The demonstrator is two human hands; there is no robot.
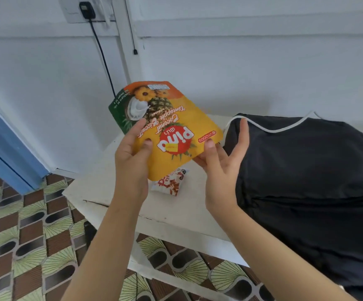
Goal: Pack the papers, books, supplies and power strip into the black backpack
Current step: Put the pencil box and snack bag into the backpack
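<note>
L hand (130, 155) & R hand (219, 170) held biscuit pouch (171, 127) just left of backpack (306, 170), fingers (139, 129) clamped on pouch edges. Snack pkt (169, 183) lay on worktop (115, 192), left of backpack.

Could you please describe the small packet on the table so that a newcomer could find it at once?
Find the white table, with the backpack on its right side. Left of the backpack, just under the yellow pouch held by the left hand and right hand, lies the packet. It is white with red-brown print, much smaller than the pouch, and untouched.
</note>
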